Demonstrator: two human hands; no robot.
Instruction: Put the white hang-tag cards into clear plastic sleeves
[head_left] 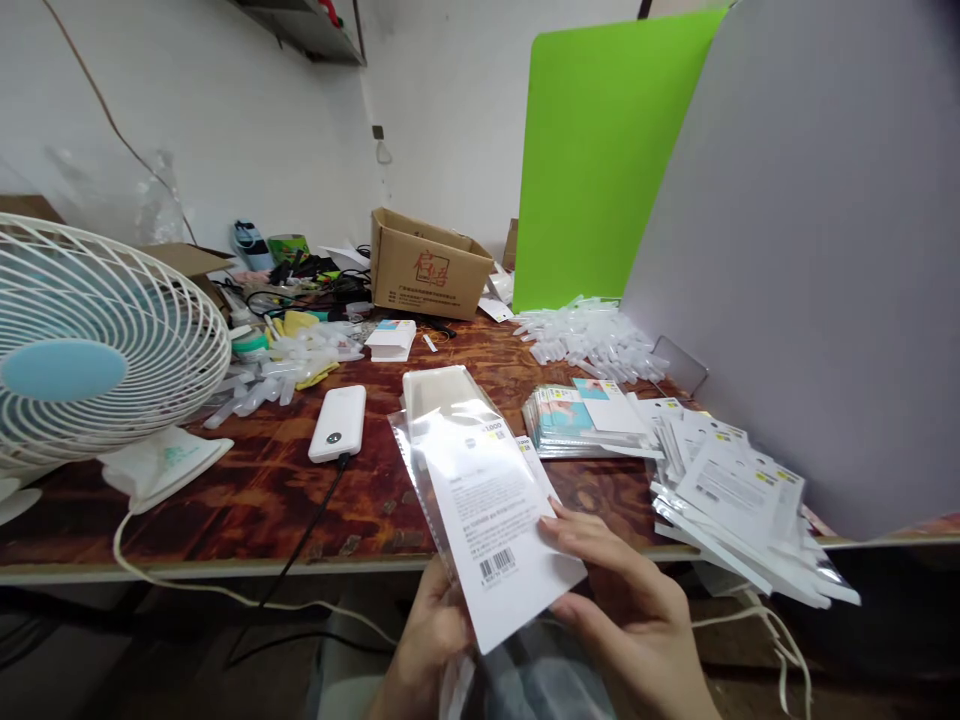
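A white printed card (pixel 499 520) with a barcode and a yellow mark is held up near the table's front edge, tilted. My right hand (pixel 630 595) pinches its right edge between thumb and fingers. Part of a second card shows behind it. My left hand (pixel 435 630) is closed around a clear plastic bag (pixel 411 440), low on the left. The bag overlaps the card's left side; I cannot tell whether the card is inside it. Beyond them lies a stack of clear bags (pixel 442 378). To the right are stacked packs with blue-and-white cards (pixel 562 415).
Packaged cards (pixel 735 480) pile up at the front right, some overhanging the edge. Behind are many small translucent plastic pieces (pixel 589 335) and a green panel (pixel 592 160). A cardboard box (pixel 427 265) stands at the back. A corded white power bank (pixel 337 425) and a fan (pixel 97 350) are left.
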